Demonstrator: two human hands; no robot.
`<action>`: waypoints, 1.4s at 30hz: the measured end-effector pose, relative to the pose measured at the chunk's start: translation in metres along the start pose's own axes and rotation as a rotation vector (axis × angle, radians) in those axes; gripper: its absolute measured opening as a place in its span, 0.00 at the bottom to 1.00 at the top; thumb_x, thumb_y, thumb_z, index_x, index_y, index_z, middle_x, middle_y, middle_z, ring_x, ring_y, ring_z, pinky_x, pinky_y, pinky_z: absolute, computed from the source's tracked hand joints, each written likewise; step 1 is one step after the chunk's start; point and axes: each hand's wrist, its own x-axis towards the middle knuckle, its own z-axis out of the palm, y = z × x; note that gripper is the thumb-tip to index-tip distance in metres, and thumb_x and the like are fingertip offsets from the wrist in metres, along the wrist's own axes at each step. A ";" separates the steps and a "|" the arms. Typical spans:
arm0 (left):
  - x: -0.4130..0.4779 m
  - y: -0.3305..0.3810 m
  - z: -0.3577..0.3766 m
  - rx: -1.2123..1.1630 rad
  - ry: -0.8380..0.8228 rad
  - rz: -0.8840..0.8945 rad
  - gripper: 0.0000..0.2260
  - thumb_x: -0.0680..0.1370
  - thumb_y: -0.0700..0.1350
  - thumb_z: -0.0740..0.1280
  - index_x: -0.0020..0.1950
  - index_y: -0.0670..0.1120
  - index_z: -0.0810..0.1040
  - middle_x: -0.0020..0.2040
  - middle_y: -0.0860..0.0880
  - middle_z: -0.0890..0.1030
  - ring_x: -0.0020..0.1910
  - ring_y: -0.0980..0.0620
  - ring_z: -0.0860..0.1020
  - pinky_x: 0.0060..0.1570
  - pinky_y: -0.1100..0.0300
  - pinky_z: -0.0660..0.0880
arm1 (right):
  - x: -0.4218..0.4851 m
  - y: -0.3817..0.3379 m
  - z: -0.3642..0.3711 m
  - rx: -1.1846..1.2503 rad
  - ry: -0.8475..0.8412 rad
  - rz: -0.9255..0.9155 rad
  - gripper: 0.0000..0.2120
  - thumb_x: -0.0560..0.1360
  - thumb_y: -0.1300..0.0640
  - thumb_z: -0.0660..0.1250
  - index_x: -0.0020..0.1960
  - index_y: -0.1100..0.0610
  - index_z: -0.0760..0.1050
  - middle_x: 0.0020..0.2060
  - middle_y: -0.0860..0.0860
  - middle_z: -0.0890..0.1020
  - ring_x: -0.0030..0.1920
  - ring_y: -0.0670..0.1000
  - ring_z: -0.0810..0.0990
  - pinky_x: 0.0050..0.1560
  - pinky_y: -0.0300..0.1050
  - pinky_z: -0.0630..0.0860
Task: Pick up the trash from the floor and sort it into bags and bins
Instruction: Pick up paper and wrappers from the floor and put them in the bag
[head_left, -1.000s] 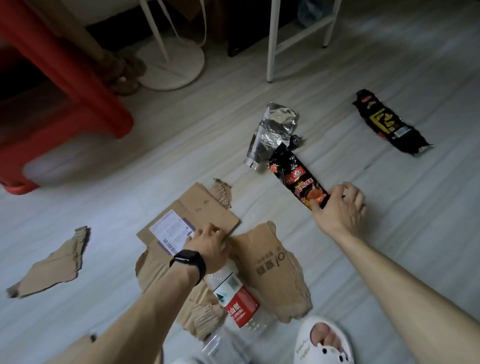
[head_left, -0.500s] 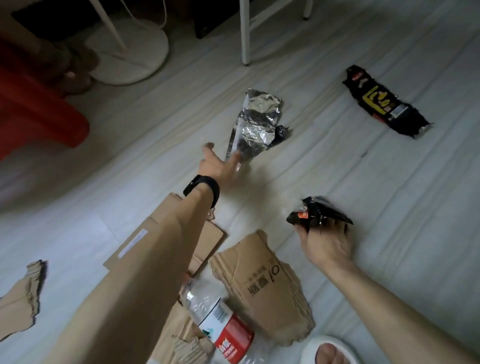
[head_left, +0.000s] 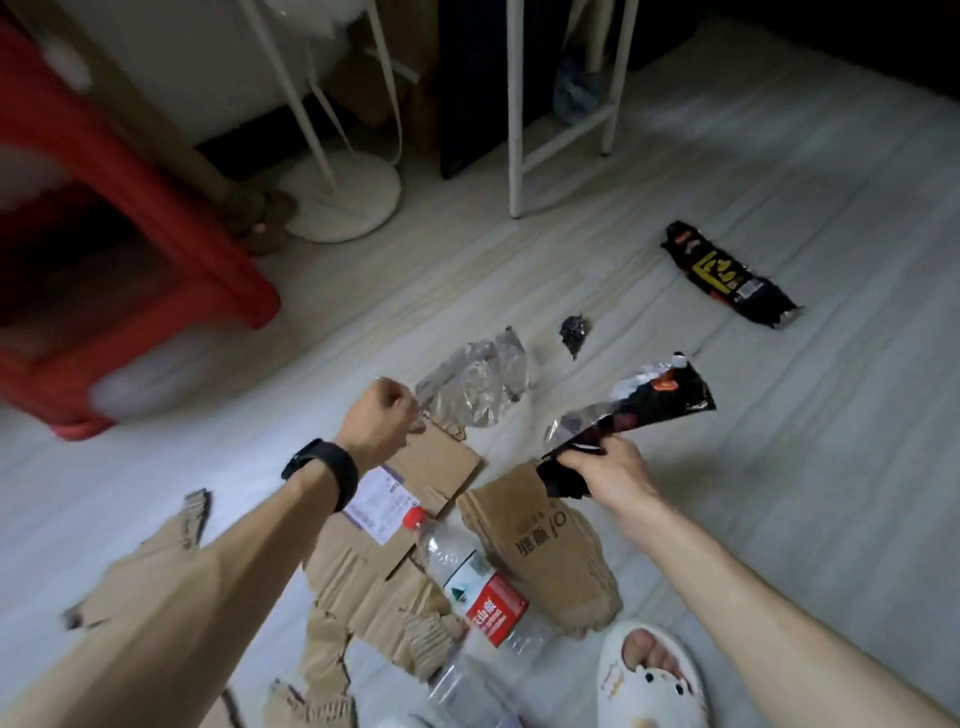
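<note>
Floor clean-up, seemingly barely begun: two wrappers in hand, nothing sorted.

Black snack wrapper (head_left: 644, 408) gripped in right hand (head_left: 605, 475), raised above the floor (head_left: 810, 483); silver foil wrapper (head_left: 478, 384) pinched at its near corner by curled fingers (head_left: 404, 411) of left hand (head_left: 375, 423). Left lying: second black wrapper (head_left: 727, 275), small black scrap (head_left: 574, 332), torn cardboard (head_left: 550, 556), plastic bottle (head_left: 470, 577). No bag or bin in view.
</note>
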 end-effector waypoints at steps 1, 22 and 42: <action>-0.017 0.002 -0.004 -0.007 -0.017 0.026 0.10 0.81 0.42 0.58 0.41 0.44 0.72 0.38 0.48 0.80 0.43 0.52 0.83 0.44 0.52 0.78 | -0.012 -0.010 0.007 0.044 -0.007 -0.005 0.11 0.67 0.54 0.75 0.49 0.54 0.82 0.41 0.51 0.86 0.45 0.53 0.85 0.51 0.50 0.83; -0.300 -0.007 -0.178 0.047 0.702 0.296 0.10 0.72 0.38 0.71 0.43 0.54 0.85 0.40 0.59 0.85 0.42 0.61 0.82 0.43 0.68 0.77 | -0.318 -0.208 0.098 -0.813 -0.046 -0.919 0.13 0.73 0.43 0.64 0.43 0.52 0.77 0.42 0.48 0.83 0.46 0.55 0.81 0.45 0.47 0.77; -0.345 0.000 -0.193 -0.361 0.419 0.274 0.11 0.70 0.29 0.68 0.39 0.44 0.85 0.36 0.47 0.85 0.35 0.53 0.81 0.38 0.58 0.80 | -0.322 -0.173 0.088 -0.500 -0.659 -0.935 0.15 0.69 0.34 0.72 0.48 0.42 0.84 0.38 0.45 0.86 0.40 0.43 0.84 0.45 0.47 0.79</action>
